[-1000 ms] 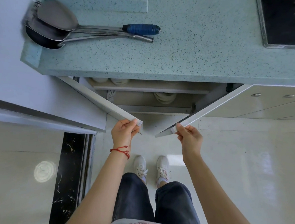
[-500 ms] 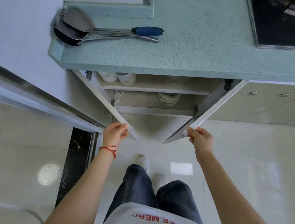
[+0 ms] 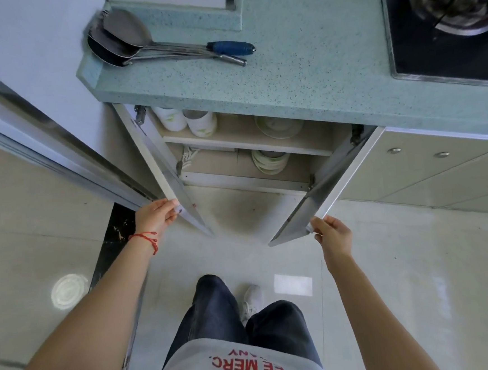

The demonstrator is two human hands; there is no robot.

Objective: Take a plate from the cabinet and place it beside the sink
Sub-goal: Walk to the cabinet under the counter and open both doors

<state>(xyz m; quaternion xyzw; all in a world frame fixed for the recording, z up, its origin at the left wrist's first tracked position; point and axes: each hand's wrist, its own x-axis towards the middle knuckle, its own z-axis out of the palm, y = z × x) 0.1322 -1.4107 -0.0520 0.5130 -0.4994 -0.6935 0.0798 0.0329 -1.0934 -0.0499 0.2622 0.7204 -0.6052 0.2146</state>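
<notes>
Cabinet (image 3: 243,155), under speckled green countertop (image 3: 301,72): 2 doors swung open.
Left hand (image 3: 157,216): fingers closed on the edge of the left door (image 3: 159,162).
Right hand (image 3: 333,234): fingers gripping the corner of the right door (image 3: 325,190).
Lower shelf: stack of plates (image 3: 270,161), untouched, between the doors.
Upper shelf: 2 white cups (image 3: 186,120); glass dish (image 3: 279,125).
Countertop: metal ladles (image 3: 126,42), 1 with a blue handle; gas hob (image 3: 445,17) at right.

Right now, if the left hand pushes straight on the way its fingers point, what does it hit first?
The left hand already grips the left cabinet door, so it meets that door's edge at once. Beyond it, probably the open cabinet's lower shelf; depth is unclear.
</notes>
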